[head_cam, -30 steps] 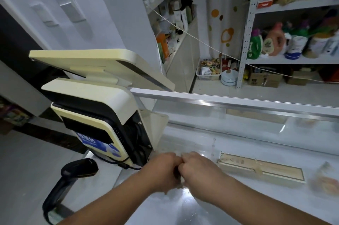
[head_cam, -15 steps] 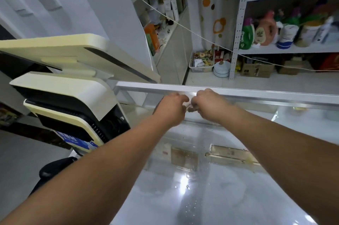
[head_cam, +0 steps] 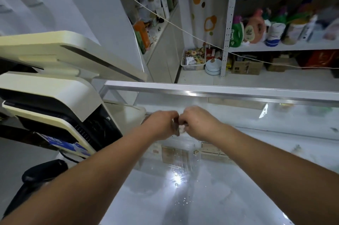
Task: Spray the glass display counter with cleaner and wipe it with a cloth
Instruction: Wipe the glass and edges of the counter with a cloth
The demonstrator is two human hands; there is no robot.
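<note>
The light in here is cool, flat and rather dim. One hard white glare bursts in the middle of the glass counter (head_cam: 238, 197), picking out scattered droplets, and a paler glint sits on the metal rail (head_cam: 238, 94) along its far edge. The left hand (head_cam: 161, 125), the right hand (head_cam: 198, 124) and the cloth (head_cam: 178, 130) pinched between them are smeared soft. The shelves (head_cam: 275, 47) beyond are blurred. Uprights bow toward the frame's edges.

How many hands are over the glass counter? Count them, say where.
2: left hand and right hand meet above the counter's far side, both pinching a small cloth.
</note>
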